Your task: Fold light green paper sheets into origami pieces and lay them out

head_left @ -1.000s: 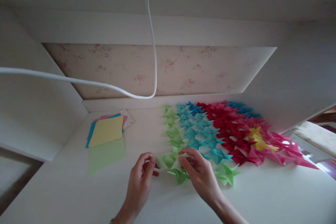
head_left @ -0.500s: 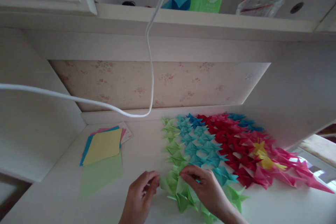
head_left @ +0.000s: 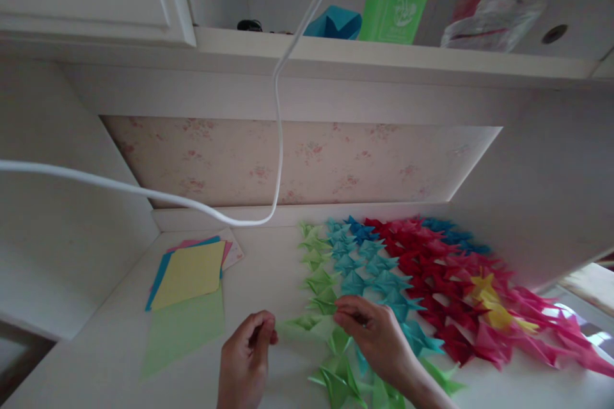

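Observation:
A light green origami crane (head_left: 309, 324) stretches between my two hands, its pale edges blurred. My left hand (head_left: 247, 358) is closed in a pinch at the paper's left tip. With thumb and forefinger together, my right hand (head_left: 377, 339) grips its other side. Below and behind lie more light green folded pieces (head_left: 336, 383), partly covered by my right hand and wrist. A column of green cranes (head_left: 320, 280) runs away from me, beside rows of turquoise cranes (head_left: 354, 282).
Red and pink cranes (head_left: 446, 294) fill the right side, with a few yellow ones (head_left: 492, 303) and blue ones (head_left: 451, 233) among them. Coloured paper sheets (head_left: 189, 275) lie at left. A white cable (head_left: 192, 204) hangs across. Above, a shelf (head_left: 336, 54) holds a green box (head_left: 398, 3).
My left hand has moved left, widening the gap between my hands. The green crane between them looks more drawn out. The camera's view has tilted slightly upward.

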Motion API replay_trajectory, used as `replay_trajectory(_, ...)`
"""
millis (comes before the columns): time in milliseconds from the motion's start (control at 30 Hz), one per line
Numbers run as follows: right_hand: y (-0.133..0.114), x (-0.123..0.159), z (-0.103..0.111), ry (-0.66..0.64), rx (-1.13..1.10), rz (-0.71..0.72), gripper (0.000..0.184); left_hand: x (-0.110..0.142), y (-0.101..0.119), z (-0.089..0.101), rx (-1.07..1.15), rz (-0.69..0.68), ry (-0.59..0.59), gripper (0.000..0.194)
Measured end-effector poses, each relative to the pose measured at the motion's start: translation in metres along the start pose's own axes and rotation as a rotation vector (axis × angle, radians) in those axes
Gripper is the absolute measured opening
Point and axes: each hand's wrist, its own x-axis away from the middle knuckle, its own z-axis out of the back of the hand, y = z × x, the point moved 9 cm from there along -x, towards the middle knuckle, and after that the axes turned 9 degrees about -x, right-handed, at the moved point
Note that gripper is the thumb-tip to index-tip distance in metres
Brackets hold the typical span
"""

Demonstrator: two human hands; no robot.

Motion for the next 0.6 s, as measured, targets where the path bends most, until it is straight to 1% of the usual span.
replay_trajectory(100, -0.002, 0.000, 0.000, -0.012, 0.004, 0.021, 0.020, -0.002, -0.008, 0.000, 0.027, 0.061, 0.017, 0.039)
replay_trajectory(167, -0.004, 0.002, 0.001, -0.026, 0.015, 0.031, 0.019, -0.002, -0.010, -0.002, 0.066, 0.091, 0.008, 0.039)
replay_trajectory(300, -0.009, 0.008, 0.004, -0.052, 0.033, 0.079, 0.020, 0.003, -0.010, -0.011, 0.160, 0.127, -0.084, 0.035)
replay_trajectory(433, 0.002, 0.013, 0.009, -0.059, 0.026, 0.033, 0.021, 0.009, -0.012, -0.020, 0.193, 0.166, -0.163, 0.038)
replay_trajectory(533, 0.010, 0.011, 0.017, -0.040, 0.033, 0.024, 0.023, 0.013, -0.015, -0.022, 0.204, 0.186, -0.167, 0.038)
replay_trajectory(600, 0.013, 0.005, 0.025, -0.020, 0.049, 0.035, 0.024, 0.016, -0.019, -0.022, 0.206, 0.194, -0.157, 0.038)
